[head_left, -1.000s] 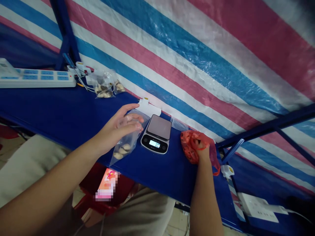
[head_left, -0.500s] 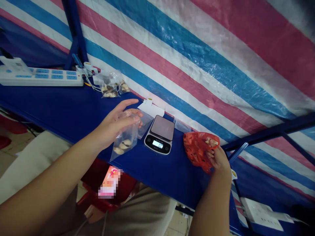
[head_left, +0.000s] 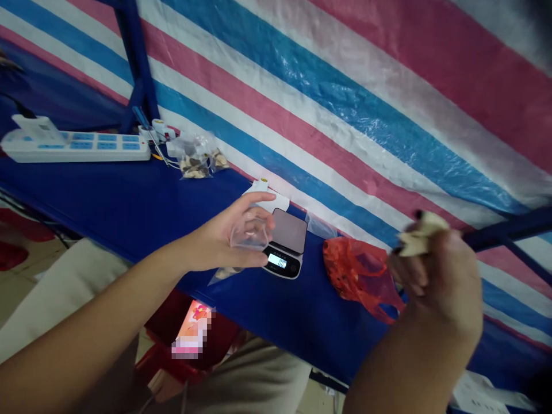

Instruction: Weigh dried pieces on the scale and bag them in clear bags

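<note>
My left hand [head_left: 241,233] holds a small clear plastic bag [head_left: 249,231] by its mouth, which is spread wide between thumb and fingers. Pale slices [head_left: 227,272] show in the lower part of the bag, mostly hidden behind the hand. Right beside it stands a digital kitchen scale [head_left: 290,231] with a lit display and a bare plate. My right hand [head_left: 440,276] is raised at the right, blurred, its fingers closed on some pale dried slices [head_left: 420,234]. Below and left of that hand lies a red plastic bag [head_left: 356,273], its mouth open toward the right.
Filled clear bags [head_left: 194,158] lie at the back left beside a screwdriver [head_left: 149,129] and a white power strip [head_left: 77,146]. A flat clear bag [head_left: 321,225] is behind the scale. A lit phone [head_left: 194,328] rests on a red stool [head_left: 224,328] below the table edge.
My right hand has come out of the red bag with pale slices and risen to the right. My left hand has moved right toward the scale, turning the clear bag's mouth into view.
</note>
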`<action>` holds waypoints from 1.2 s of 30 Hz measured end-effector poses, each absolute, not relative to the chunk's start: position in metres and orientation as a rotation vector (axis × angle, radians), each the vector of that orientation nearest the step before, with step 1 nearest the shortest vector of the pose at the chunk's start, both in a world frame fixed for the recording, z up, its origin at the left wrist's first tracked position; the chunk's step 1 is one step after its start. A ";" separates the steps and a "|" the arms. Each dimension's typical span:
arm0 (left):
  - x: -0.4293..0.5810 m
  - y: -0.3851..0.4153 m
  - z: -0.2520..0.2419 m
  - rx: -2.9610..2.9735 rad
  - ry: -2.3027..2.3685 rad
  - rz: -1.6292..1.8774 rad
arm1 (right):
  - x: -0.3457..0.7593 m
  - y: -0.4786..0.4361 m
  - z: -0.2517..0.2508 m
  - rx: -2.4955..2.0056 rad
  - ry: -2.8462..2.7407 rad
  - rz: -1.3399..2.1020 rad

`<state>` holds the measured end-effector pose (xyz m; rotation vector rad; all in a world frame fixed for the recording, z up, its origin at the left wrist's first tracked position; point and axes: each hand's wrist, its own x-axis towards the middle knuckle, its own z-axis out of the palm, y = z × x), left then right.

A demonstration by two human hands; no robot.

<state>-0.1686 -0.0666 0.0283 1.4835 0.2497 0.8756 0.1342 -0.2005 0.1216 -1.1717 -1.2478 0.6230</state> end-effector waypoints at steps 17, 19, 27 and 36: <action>-0.130 -0.072 0.043 1.223 0.079 0.529 | 0.060 -0.142 0.140 -1.402 -2.266 0.718; -0.127 -0.073 0.043 1.217 0.079 0.524 | 0.061 -0.140 0.141 -1.420 -2.302 0.762; -0.122 -0.072 0.035 1.257 0.040 0.498 | 0.066 -0.141 0.140 -1.385 -2.304 0.795; -0.126 -0.075 0.032 1.330 0.074 0.533 | 0.070 -0.141 0.147 -1.364 -2.370 0.908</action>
